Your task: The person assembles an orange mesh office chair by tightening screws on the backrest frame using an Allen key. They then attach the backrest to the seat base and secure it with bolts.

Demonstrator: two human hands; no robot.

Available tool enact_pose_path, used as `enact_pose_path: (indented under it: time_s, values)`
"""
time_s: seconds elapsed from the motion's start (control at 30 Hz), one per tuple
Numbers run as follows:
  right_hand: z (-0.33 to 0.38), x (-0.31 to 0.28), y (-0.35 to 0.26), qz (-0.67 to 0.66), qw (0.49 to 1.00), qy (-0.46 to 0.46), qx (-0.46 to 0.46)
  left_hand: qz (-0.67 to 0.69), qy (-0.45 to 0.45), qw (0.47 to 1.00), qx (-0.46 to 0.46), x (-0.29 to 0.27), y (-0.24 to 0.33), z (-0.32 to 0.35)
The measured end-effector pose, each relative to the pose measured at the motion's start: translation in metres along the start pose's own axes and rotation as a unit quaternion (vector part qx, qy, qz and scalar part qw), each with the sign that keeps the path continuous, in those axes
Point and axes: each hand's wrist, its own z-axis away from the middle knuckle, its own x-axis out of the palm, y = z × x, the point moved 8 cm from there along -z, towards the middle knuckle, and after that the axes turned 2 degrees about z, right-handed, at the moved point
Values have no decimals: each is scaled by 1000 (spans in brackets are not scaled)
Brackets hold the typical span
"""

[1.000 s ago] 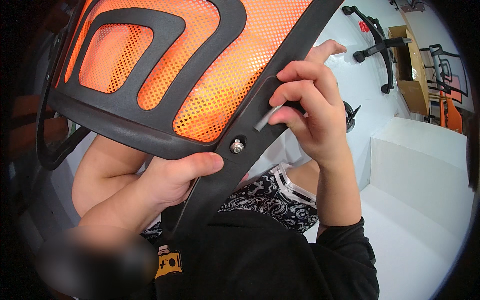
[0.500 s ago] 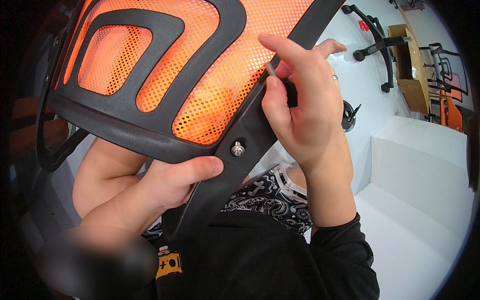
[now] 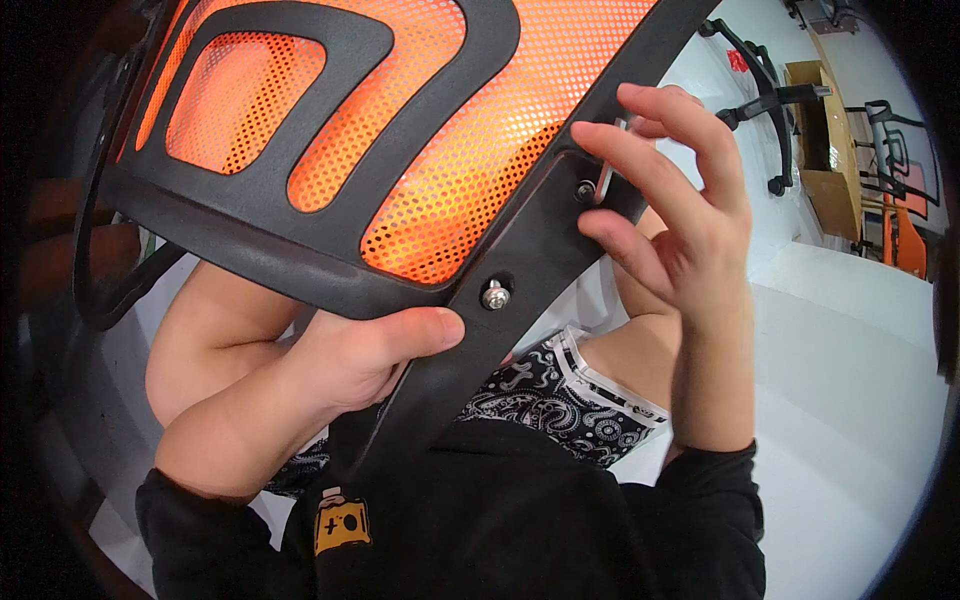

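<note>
**Hands on the chair back**

The left hand [image 3: 345, 355] grips the black frame of the orange mesh chair back [image 3: 440, 150], just left of a silver bolt [image 3: 495, 295]. Up-right of that bolt, the right hand [image 3: 680, 210] pinches a thin metal key [image 3: 607, 170] at a second screw [image 3: 585, 189].

Lighting: bright, even, indoor; white floor [image 3: 850, 400] near overexposed at right. Backlight glows through orange mesh [image 3: 440, 190], strongest at its centre. Soft shadow beneath black frame [image 3: 300, 265] over left hand [image 3: 350, 360]. Focus: sharp centrally; lower left smeared. Distortion: strong fisheye, straight edges bowed, black vignette at all corners.
</note>
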Motion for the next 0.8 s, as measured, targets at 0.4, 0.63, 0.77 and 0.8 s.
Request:
enact_pose_path:
  time_s: [0.4, 0.63, 0.77, 0.8]
  values:
    - [-29, -10, -25, 103, 948, -111, -280, 19, -26, 999, -15, 1, -5, 0]
    - [-29, -7, -26, 118, 950, -100, -272, 12, -31, 999, 17, -5, -6, 0]
    - [-22, -7, -21, 106, 954, -101, -260, 1, -46, 999, 21, -6, -7, -2]
    - [-20, -7, -21, 106, 956, -98, -256, 1, -50, 998, 22, -5, -6, -3]
